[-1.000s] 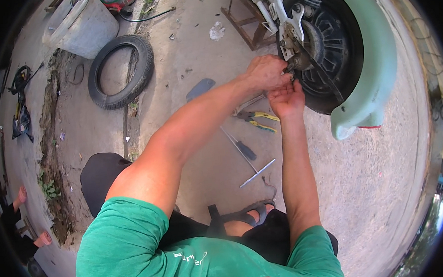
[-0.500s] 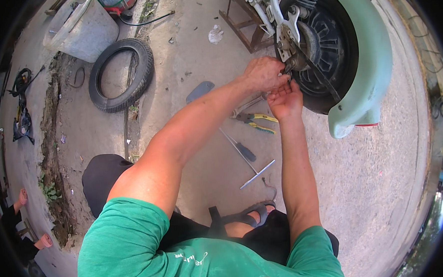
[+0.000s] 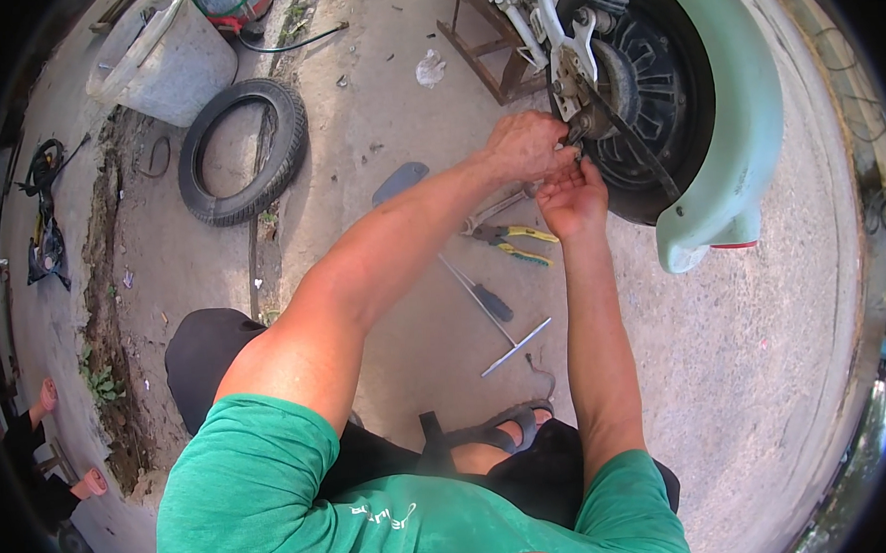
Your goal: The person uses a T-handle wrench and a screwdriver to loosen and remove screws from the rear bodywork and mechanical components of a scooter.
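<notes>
Both my hands meet beside the hub of a black scooter wheel (image 3: 661,75), under a light green fender (image 3: 751,90). My left hand (image 3: 529,146) is closed at the small metal parts below the white swingarm (image 3: 552,20), its back toward me. Just below it, my right hand (image 3: 571,202) is turned palm up, fingers curled and pinched against a small dark piece. The fingers cover most of what they hold, so its kind does not show. On the ground beneath lie yellow-handled pliers (image 3: 524,246), a dark-handled screwdriver (image 3: 493,303) and a T-handle wrench (image 3: 516,347).
A loose tire (image 3: 192,159) lies at the far left, beside a dirty white bucket (image 3: 174,75). A rusty metal stand (image 3: 481,49) is close to the wheel. Cables and a black bag (image 3: 47,247) lie at the left. Another person's feet (image 3: 93,482) show at the left rim.
Almost nothing differs. Both hands stay at the same spot by the hub, the right one shifted very slightly.
</notes>
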Motion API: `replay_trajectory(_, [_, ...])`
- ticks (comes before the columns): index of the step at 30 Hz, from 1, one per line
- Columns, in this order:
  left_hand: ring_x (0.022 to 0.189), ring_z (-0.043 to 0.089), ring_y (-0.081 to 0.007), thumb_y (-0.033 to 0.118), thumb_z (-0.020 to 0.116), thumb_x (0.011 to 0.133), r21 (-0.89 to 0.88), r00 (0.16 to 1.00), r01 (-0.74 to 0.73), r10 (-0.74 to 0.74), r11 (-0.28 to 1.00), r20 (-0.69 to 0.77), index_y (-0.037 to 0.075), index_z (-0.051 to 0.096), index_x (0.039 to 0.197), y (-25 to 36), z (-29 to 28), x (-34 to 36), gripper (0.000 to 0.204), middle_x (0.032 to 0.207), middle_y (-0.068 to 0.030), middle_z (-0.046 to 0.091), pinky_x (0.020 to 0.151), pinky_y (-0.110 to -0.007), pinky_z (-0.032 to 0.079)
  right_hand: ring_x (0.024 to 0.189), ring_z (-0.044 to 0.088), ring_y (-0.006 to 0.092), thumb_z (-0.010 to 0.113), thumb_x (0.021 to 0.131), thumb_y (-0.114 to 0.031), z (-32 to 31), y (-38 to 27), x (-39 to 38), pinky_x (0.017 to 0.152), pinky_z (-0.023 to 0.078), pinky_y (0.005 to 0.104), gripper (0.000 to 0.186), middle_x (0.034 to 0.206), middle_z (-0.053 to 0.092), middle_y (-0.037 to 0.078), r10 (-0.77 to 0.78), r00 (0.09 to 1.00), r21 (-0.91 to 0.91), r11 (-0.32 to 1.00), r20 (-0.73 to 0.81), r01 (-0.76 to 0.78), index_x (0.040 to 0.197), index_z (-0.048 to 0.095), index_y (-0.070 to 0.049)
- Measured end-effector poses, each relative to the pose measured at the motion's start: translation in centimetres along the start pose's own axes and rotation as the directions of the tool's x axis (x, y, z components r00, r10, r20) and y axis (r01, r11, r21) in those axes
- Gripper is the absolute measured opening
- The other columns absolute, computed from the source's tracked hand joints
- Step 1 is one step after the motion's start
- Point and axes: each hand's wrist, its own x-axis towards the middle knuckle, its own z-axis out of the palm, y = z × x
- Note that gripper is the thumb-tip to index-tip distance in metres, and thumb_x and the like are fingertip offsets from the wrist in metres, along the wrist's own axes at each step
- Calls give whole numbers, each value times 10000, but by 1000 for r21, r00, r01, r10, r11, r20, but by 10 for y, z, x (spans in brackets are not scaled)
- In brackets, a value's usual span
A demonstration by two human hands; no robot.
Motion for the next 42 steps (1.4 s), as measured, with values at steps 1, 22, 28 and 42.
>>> replay_trajectory(1, [924, 689, -410, 420, 669, 862, -2, 1000, 1, -1, 1000, -2, 15, 715, 876, 0, 0, 0, 408, 912, -201, 713, 783, -527, 552, 847, 628, 133, 488, 1050, -464, 10, 1, -4, 744, 444, 309, 368, 890, 690, -42, -28, 993, 5, 1000, -112, 29, 1013, 665, -143])
replay_trajectory(22, [929, 683, -403, 410, 665, 846, -8, 1000, -11, 11, 1000, 3, 9, 719, 882, 2, -2, 1, 406, 914, -195, 705, 802, -518, 548, 948, 629, 140, 604, 995, -370, -6, 3, -1, 792, 478, 344, 255, 988, 695, -27, -12, 998, 28, 1000, 54, 11, 1024, 678, -128])
replay_trajectory(28, [934, 683, -400, 415, 665, 843, -10, 1000, 4, -4, 1000, 5, 10, 718, 883, -2, -2, -1, 410, 919, -192, 706, 798, -518, 547, 922, 627, 129, 557, 1018, -376, 30, 11, -14, 767, 470, 316, 267, 985, 693, -42, -58, 991, 93, 993, -116, 69, 1021, 678, -138])
replay_trajectory(42, [939, 680, -403, 415, 677, 840, -26, 1000, -13, 12, 1000, -12, 15, 728, 897, -3, 0, 0, 407, 921, -193, 704, 809, -511, 545, 911, 619, 125, 593, 986, -372, 3, 7, -7, 763, 449, 313, 258, 989, 702, -49, -9, 1000, 57, 998, -20, 10, 1032, 690, -137])
